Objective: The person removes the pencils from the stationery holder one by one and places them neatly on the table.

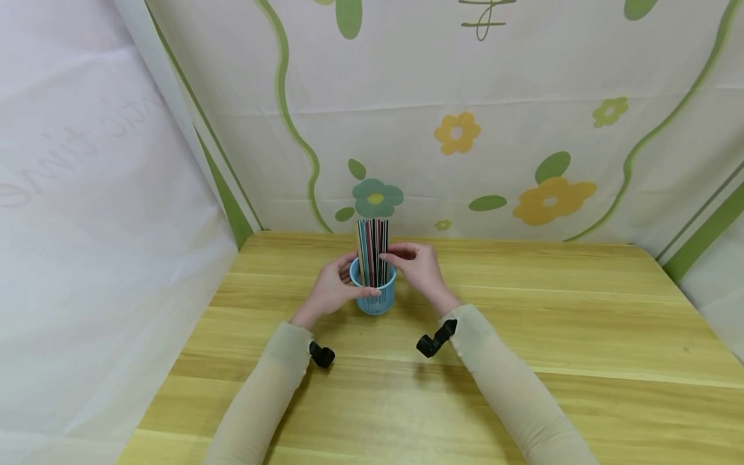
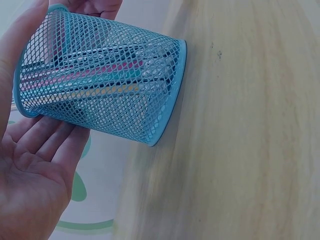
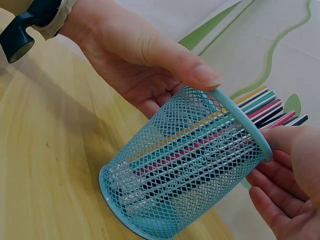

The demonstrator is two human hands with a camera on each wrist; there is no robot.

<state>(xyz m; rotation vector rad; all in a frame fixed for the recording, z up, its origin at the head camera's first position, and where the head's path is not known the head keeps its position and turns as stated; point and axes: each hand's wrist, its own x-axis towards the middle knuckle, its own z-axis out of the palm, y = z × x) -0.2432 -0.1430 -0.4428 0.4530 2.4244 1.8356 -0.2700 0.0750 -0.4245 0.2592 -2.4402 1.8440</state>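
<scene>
A light blue mesh pen cup (image 1: 374,305) stands upright on the wooden table. Slim, pencil-like striped sticks (image 1: 372,248) in yellow, teal, pink and black rise above its rim; their clear lower ends show through the mesh in both wrist views. My left hand (image 1: 334,289) holds the cup from the left, thumb across the near rim and fingers round the far side. From the right, my right hand (image 1: 421,266) pinches at the black sticks (image 3: 295,120) just above the rim, thumb in front and index finger behind. Its other fingers lie outside the cup.
The wooden table (image 1: 581,323) reaches back to a white cloth (image 1: 407,77) printed with flowers and green vines. Another white cloth (image 1: 87,258) hangs along the left side. Black wrist cameras (image 1: 437,338) sit on both beige sleeves.
</scene>
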